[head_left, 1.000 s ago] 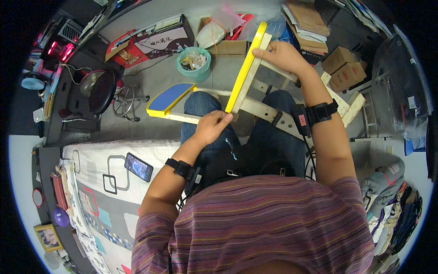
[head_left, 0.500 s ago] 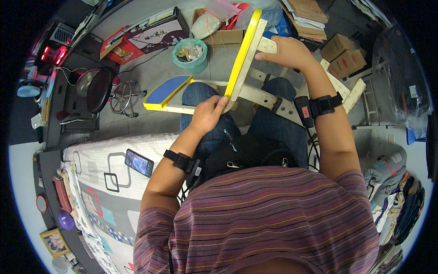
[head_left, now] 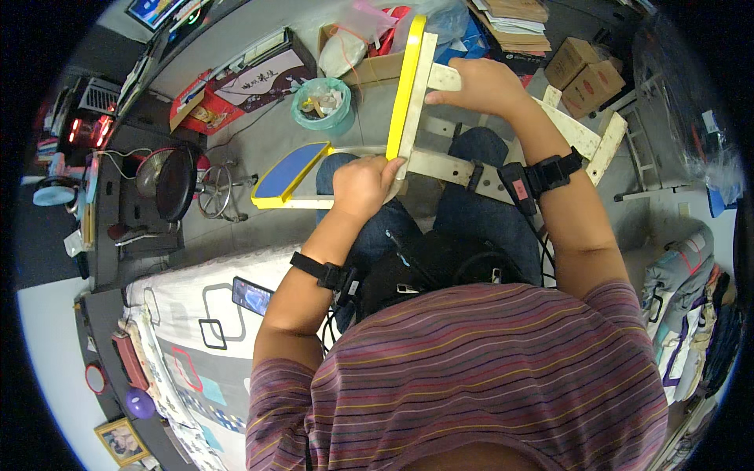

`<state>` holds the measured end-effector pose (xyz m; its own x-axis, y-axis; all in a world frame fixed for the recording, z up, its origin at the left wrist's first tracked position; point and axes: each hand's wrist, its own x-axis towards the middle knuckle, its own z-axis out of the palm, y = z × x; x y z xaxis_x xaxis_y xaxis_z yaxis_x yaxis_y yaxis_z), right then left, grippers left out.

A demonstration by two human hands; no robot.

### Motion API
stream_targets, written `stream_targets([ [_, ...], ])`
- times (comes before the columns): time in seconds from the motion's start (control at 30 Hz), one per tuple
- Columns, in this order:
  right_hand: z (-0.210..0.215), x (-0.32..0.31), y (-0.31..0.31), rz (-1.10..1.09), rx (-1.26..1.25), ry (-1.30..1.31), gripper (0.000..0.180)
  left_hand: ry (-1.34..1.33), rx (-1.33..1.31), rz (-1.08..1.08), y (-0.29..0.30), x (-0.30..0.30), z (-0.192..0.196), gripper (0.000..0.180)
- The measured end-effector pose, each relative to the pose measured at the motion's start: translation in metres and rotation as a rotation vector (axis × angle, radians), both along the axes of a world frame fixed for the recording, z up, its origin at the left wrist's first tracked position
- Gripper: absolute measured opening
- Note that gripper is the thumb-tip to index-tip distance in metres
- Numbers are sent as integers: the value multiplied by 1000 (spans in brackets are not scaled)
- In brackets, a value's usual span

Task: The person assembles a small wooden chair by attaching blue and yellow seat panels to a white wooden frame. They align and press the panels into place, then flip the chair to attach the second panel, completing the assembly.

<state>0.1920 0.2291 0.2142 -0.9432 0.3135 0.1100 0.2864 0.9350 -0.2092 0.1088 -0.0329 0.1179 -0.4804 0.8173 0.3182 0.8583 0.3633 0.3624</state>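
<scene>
A partly seen off-white frame (head_left: pixel 444 170) with drilled holes stands across my knees. From it rises a yellow-edged board (head_left: pixel 406 90), seen nearly edge-on. My left hand (head_left: pixel 363 187) is closed round the board's lower end, thumb along its pale side. My right hand (head_left: pixel 483 88) grips a short off-white block (head_left: pixel 445 78) that sticks out near the board's upper end; some of its fingers are hidden. Left of my knees, a blue panel (head_left: pixel 292 174) with a yellow rim joins the same frame. More off-white bars (head_left: pixel 605 149) extend beyond my right forearm.
A turquoise waste bin (head_left: pixel 323 110) stands ahead on the tiled floor. Cartons (head_left: pixel 585 77) lie at the far right, a wheeled stool (head_left: pixel 224 192) at the left. A phone (head_left: pixel 251 296) rests on the bed (head_left: pixel 184 314) beside my left arm.
The whole view has shifted a little. My left hand has curled more tightly round the board's lower end. The board stands slightly more upright; my right hand keeps its hold on the block.
</scene>
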Motion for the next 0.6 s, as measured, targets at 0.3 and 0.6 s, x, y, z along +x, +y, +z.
stream_targets([
  [0.3, 4, 1, 0, -12, -38, -36, 78, -818, 281, 100, 6, -33, -28, 49],
  [0.6, -3, 3, 4, 3, -56, 21, 83, -940, 479, 88, 37, -49, -12, 53],
])
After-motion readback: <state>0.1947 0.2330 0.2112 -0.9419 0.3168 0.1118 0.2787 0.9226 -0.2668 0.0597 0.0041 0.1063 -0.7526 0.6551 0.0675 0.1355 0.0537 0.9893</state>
